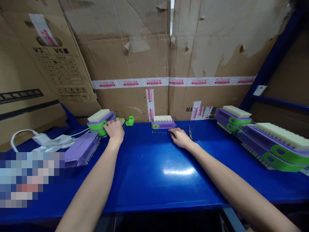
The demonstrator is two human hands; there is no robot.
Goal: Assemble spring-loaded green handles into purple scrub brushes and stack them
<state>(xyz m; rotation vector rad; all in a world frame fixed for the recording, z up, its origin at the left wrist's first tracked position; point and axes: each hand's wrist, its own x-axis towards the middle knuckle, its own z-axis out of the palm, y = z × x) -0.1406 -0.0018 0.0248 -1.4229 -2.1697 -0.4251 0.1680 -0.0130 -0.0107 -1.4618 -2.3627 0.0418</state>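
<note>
My left hand is at the back left, fingers curled down beside a stack of purple and green brush-like units with cream bristles. A small green part shows just past its fingers; whether they grip anything is hidden. To its right lies a loose bright green plastic piece. My right hand rests on the table with fingers drawn together at the right end of a row of small screw-like pieces. Behind that row, one purple unit lies bristles up. A dark screwdriver-like tool lies right of my right hand.
More purple and green units stand stacked at the right. At the left are a purple unit and a white power strip with cables. Taped cardboard walls the back of the blue table. A blue post rises at right.
</note>
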